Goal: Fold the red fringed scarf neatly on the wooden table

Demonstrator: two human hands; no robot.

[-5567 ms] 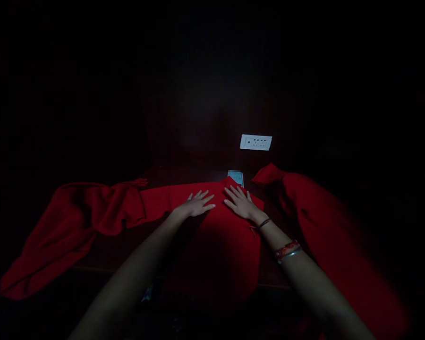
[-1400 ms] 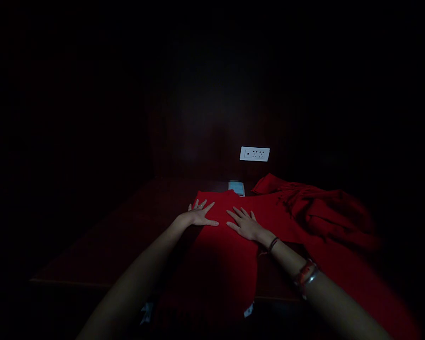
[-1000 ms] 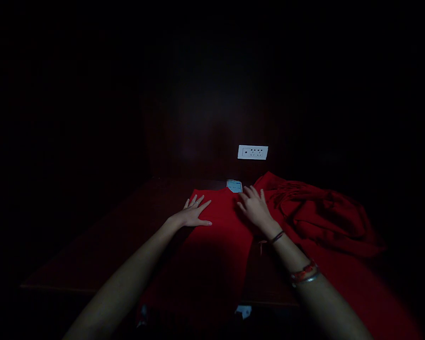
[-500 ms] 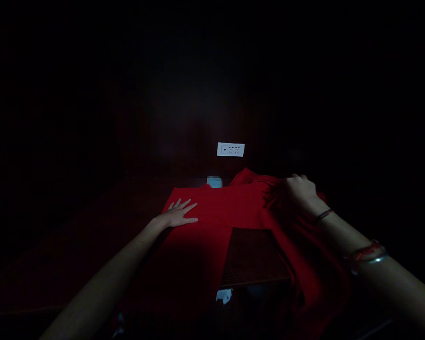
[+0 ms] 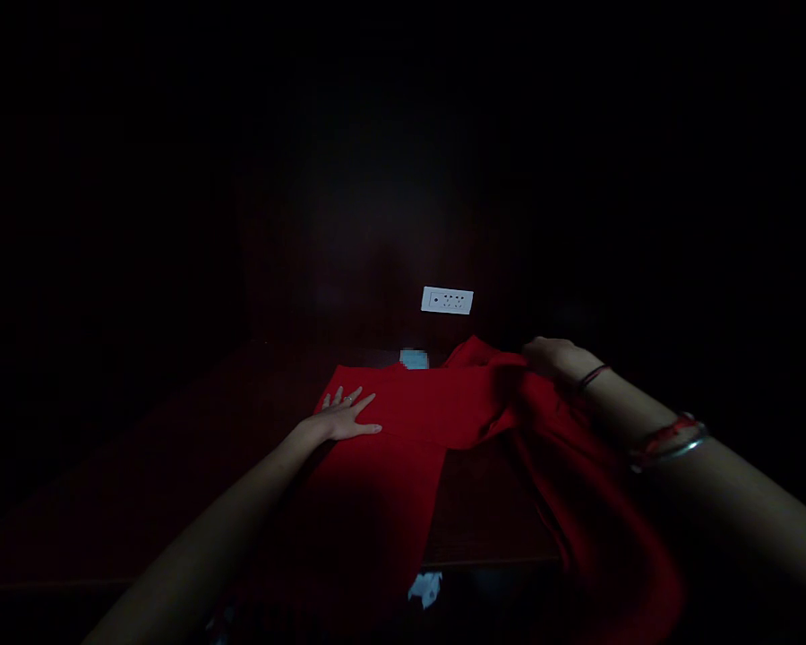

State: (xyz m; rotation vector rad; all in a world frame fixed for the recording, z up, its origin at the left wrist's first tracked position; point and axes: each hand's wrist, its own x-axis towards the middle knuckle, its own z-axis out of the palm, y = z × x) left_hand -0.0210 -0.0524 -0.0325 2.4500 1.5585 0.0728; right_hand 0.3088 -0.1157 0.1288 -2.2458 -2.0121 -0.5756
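Note:
A long red cloth (image 5: pixel 403 421) lies across a dark wooden table (image 5: pixel 484 511) in a very dim room. My left hand (image 5: pixel 345 417) rests flat on the folded part of the cloth, fingers spread. My right hand (image 5: pixel 554 356) is closed on the loose right length of the cloth and holds it raised a little above the table. That length hangs from my hand down over the table's front edge on the right. Bracelets circle my right wrist.
A white wall socket plate (image 5: pixel 447 300) is on the dark wall behind the table. A small pale object (image 5: pixel 414 359) lies at the table's back edge. A white scrap (image 5: pixel 425 589) shows below the front edge.
The left end of the cloth was folded in over the middle. My right hand left the folded part, went right, gripped the loose right length and lifted it. My left hand stayed flat.

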